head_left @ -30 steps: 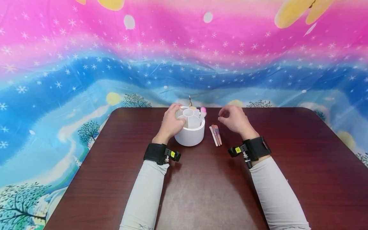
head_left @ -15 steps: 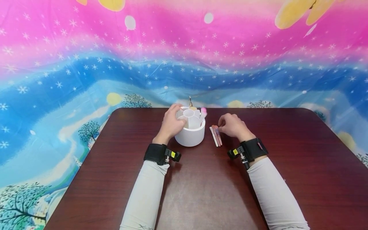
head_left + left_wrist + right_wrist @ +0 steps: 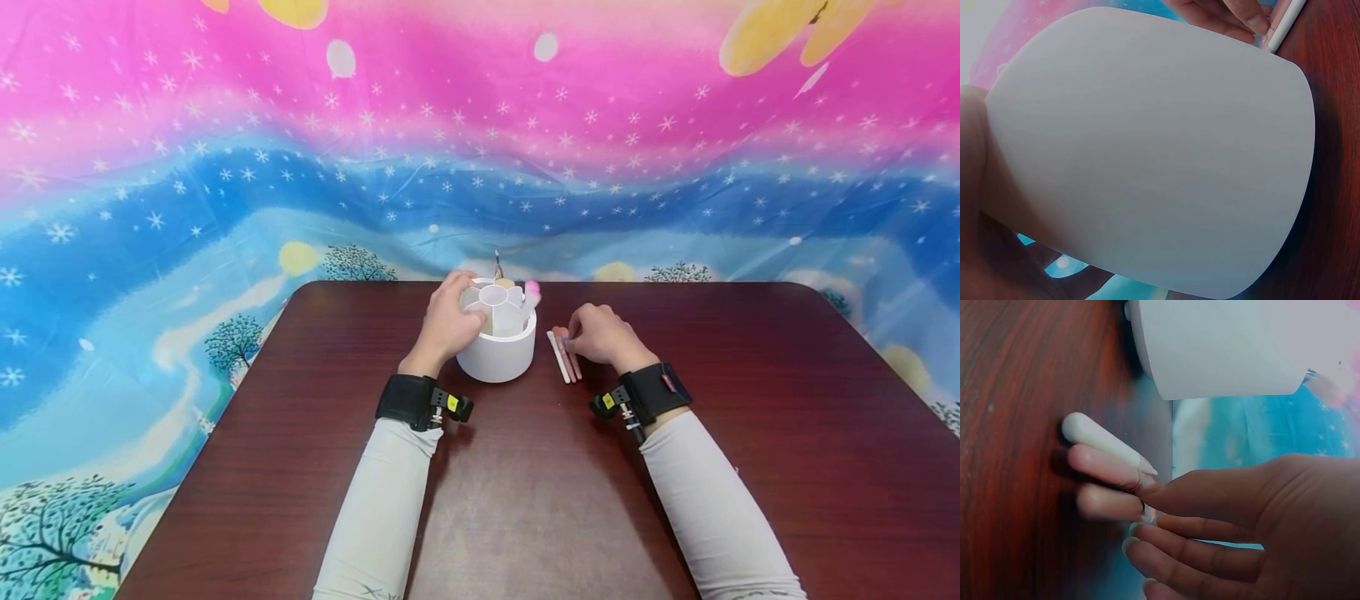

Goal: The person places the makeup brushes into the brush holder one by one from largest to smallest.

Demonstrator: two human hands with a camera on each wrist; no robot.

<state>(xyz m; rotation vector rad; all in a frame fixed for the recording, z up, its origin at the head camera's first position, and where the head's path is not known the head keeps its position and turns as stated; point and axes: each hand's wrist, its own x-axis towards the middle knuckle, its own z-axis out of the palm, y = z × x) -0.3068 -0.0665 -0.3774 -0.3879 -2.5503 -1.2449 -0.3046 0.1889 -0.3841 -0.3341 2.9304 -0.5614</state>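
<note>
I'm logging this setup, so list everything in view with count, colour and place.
compartment organizer: 1, white, near the table's far edge
pink-tipped brush: 1, pink and pale, in the organizer's right side
slim items: count unclear, dark and tan, at the organizer's back
white-handled brush: 1, white, on the table right of the organizer
pink-handled brushes: 2, pink, beside the white one
table: 1, dark red-brown, under everything
printed backdrop: 1, mainly pink and blue, behind the table
wrist straps: 2, black, one per wrist
sleeves: 2, whitish, on the forearms
left hand: 1, bare, gripping the organizer
right hand: 1, bare, at the pink-handled brushes
</note>
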